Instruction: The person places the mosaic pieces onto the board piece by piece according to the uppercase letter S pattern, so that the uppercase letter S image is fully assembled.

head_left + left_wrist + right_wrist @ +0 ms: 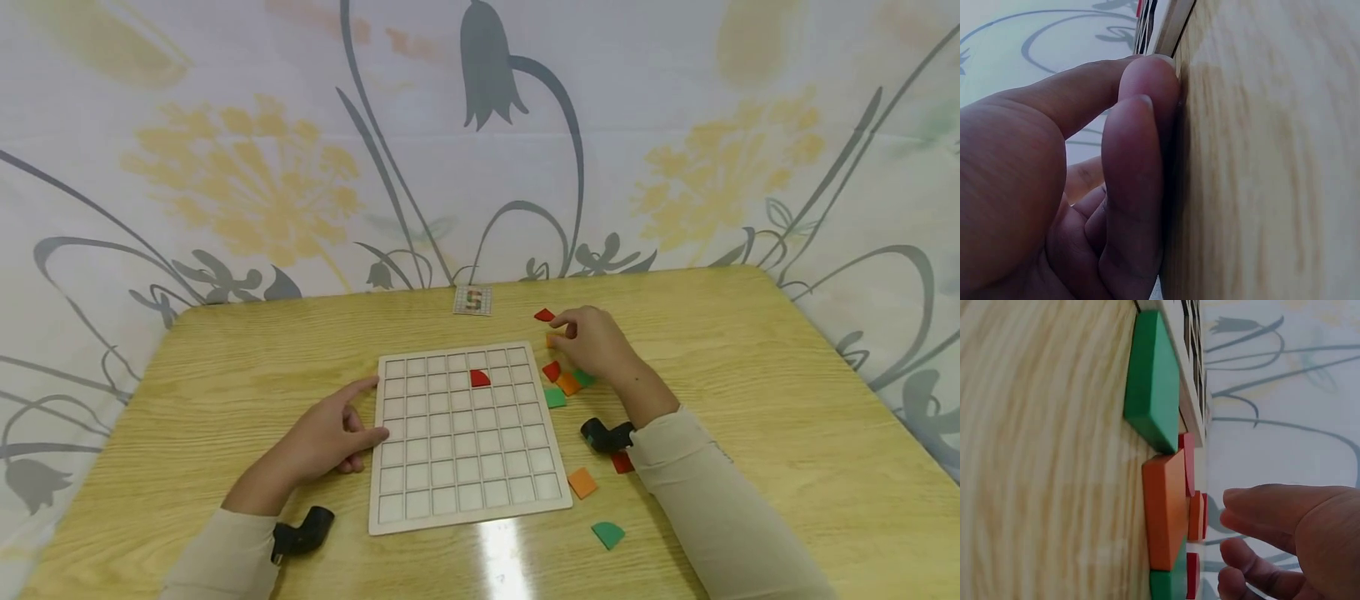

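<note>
The pale, square wooden board [463, 422] is gridded. One flat quarter-circle [480, 379] is red, one flat square [582, 482] orange. The white backdrop [435, 100] has grey-and-yellow florals.

Bright, soft light is washing the head view fairly evenly, while a white glare [502, 560] is gleaming on the tabletop [750, 358] at the bottom edge. The left wrist view is looking much dimmer, with shadow darkening the left hand [1022, 187] and blur softening the grain rightward. Muted light is filling the right wrist view, where the nearest wood is blurring.
</note>
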`<state>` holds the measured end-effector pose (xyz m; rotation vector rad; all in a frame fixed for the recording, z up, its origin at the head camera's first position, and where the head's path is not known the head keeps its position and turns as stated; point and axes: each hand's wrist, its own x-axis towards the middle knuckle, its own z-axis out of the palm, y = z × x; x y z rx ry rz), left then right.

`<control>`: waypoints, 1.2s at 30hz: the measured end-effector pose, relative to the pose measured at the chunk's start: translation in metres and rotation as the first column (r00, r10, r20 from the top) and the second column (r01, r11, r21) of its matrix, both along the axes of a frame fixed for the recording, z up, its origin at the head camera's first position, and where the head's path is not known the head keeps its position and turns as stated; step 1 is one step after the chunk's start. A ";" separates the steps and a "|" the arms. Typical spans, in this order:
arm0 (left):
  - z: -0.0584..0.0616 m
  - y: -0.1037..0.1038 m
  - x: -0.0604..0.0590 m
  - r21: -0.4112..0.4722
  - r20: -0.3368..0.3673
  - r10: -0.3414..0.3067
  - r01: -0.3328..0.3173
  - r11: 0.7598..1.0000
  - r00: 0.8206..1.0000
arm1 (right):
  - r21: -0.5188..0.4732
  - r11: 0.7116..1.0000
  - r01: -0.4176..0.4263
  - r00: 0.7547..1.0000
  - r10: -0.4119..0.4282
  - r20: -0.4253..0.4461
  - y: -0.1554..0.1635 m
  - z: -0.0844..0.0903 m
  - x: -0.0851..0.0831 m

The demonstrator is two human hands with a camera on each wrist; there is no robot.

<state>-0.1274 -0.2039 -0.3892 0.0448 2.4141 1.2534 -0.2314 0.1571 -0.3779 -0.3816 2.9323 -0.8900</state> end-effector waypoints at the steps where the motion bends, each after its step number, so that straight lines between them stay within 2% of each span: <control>1: 0.000 0.000 0.000 0.001 -0.001 -0.003 0.003 1.000 1.000 | 0.007 1.000 -0.002 1.000 0.002 0.008 0.001 -0.001 -0.001; 6: -0.002 -0.001 -0.002 -0.001 0.005 -0.001 0.001 1.000 1.000 | 0.018 1.000 -0.017 0.999 0.016 0.039 0.003 -0.003 -0.001; 12: -0.004 0.001 -0.004 0.008 -0.014 -0.006 0.006 1.000 1.000 | 0.014 1.000 -0.025 0.999 0.025 0.023 0.006 -0.003 -0.001; 18: -0.005 0.000 -0.001 0.005 -0.002 0.003 -0.003 1.000 1.000 | 0.027 0.999 -0.040 0.998 0.039 0.046 0.006 -0.006 0.000; 24: -0.004 -0.001 0.000 0.010 -0.014 0.002 -0.002 1.000 1.000 | 0.044 0.998 -0.035 0.999 0.034 0.011 0.005 -0.005 0.001; 31: -0.003 -0.001 0.001 0.006 -0.010 0.002 -0.002 1.000 1.000 | 0.058 0.998 -0.038 0.999 0.037 0.010 0.004 -0.004 0.003; 36: -0.004 -0.001 0.000 0.006 -0.016 0.000 0.000 1.000 1.000 | 0.070 0.997 -0.029 0.999 0.031 -0.036 0.002 -0.001 0.002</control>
